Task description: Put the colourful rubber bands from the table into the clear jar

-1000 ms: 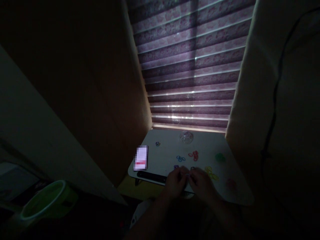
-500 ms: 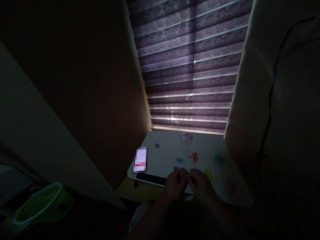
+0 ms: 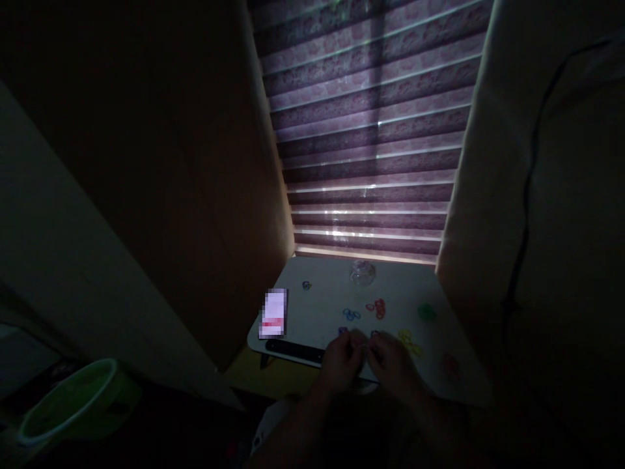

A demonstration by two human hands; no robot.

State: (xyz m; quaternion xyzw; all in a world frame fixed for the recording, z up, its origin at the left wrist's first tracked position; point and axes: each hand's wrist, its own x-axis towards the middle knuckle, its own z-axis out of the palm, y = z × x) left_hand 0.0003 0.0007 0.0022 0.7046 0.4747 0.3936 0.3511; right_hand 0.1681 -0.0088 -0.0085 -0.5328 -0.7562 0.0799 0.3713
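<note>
Over the front edge of a small white table, my left hand and my right hand meet with bent fingers. Both pinch what looks like a small rubber band, mostly hidden by the fingertips in the dim light. Just beyond my left fingers lie purple bands; a dark band is by my right fingertips. Farther back are blue bands and red bands. Yellow bands lie right of my right hand, with a green pile beyond.
A clear round container stands at the table's back. A lit phone lies at the left, behind a black strip. Small mixed bands sit back left. A green tub is on the lower left; blinds hang behind.
The view has shifted very slightly. Both hands stay together in nearly the same place, with the fingertips moving only a little; the bands on the table have not moved.
</note>
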